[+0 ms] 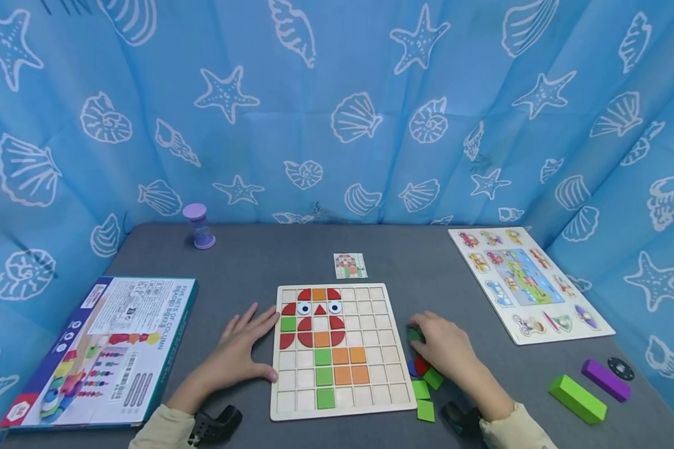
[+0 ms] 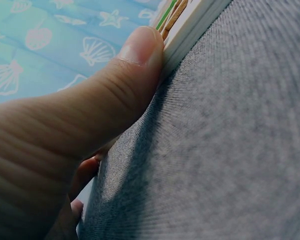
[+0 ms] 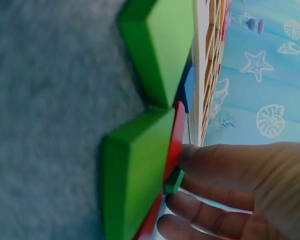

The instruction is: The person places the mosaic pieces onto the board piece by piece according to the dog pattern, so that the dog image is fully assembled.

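Note:
A wooden grid board (image 1: 373,402) lies on the table, with red, orange and green tiles and two eye pieces set in its cells. My left hand (image 1: 233,352) is spread along the board's left side. Its thumb (image 2: 135,55) presses against the board's edge, and the fingertips reach the upper left edge. Beyond the board's right side, my right hand (image 1: 444,346) curls over loose pieces. Thumb and fingers pinch a dark green piece (image 3: 173,181), partly hidden by them. Beside it lie a red piece (image 1: 422,365), a blue piece (image 1: 412,368) and several light green squares (image 1: 425,410).
Behind the board lies a small pattern card (image 1: 350,265). A toy box (image 1: 112,349) is at left, a purple sand timer (image 1: 200,226) at back left. At right are a picture puzzle board (image 1: 530,287), a green block (image 1: 577,399), a purple block (image 1: 606,379) and a black disc (image 1: 620,368).

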The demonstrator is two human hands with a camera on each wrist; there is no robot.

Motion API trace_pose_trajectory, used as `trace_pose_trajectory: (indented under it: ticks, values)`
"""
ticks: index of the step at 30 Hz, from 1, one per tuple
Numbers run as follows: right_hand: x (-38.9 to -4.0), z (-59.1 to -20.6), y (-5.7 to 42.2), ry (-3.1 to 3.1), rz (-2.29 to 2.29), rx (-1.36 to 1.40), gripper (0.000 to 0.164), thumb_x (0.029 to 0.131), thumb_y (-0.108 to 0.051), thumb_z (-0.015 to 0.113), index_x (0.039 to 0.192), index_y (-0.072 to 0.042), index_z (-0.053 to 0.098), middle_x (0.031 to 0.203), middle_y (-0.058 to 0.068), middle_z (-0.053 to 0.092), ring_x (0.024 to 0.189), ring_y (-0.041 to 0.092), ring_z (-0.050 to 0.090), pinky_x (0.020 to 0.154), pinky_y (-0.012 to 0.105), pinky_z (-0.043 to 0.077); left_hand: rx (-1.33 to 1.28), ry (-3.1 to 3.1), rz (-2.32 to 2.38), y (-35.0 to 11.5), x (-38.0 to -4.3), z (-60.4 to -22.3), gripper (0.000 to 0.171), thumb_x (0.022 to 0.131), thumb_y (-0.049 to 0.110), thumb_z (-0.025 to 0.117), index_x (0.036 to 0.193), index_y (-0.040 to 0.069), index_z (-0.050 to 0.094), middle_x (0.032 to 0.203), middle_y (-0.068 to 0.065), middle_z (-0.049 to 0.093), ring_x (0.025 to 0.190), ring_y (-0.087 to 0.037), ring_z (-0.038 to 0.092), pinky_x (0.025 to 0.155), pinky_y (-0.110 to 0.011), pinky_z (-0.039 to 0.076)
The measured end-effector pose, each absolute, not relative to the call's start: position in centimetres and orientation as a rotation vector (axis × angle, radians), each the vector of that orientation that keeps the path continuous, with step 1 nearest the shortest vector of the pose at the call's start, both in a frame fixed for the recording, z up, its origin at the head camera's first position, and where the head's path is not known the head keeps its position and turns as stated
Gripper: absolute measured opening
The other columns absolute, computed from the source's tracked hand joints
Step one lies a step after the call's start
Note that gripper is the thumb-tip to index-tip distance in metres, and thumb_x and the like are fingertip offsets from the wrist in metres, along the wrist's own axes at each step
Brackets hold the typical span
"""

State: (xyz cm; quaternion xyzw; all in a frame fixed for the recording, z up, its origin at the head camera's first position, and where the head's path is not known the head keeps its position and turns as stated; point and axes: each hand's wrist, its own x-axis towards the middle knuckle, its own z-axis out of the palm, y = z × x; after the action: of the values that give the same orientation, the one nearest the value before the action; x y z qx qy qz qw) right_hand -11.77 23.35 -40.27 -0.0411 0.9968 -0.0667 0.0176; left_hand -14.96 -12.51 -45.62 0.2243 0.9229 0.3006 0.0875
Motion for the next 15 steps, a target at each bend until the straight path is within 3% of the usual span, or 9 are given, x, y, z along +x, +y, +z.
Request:
trace_pose_trajectory:
  ticks: [8, 15]
  values:
    - [-11.6, -40.1, 22.7, 3.148, -0.285, -0.134, 0.02, 0.07, -0.019, 0.073, 0.088, -0.013, 0.066, 0.08, -0.002, 0.057, 0.064, 0.01, 0.051, 0.053, 0.028, 0.043, 0.669, 2.754, 0.898, -12.6, -15.1, -45.5, 0.113, 0.046, 0.07, 0.066, 0.141, 0.022, 0.028, 0.146, 0.004, 0.023, 0.136, -0.031, 0.006, 0.103, -0.056, 0.0]
    - [-10.7, -39.6, 19.4, 3.094, -0.307, -0.382, 0.021, 0.066, -0.021, 0.076, 0.084, -0.018, 0.066, 0.076, -0.011, 0.056, 0.063, 0.002, 0.048, 0.053, 0.023, 0.041, 0.669, 2.753, 0.884, -12.6, -15.0, -45.6, 0.113, 0.046, 0.07, 0.066, 0.141, 0.023, 0.027, 0.146, 0.005, 0.023, 0.136, -0.03, 0.006, 0.103, -0.055, 0.0]
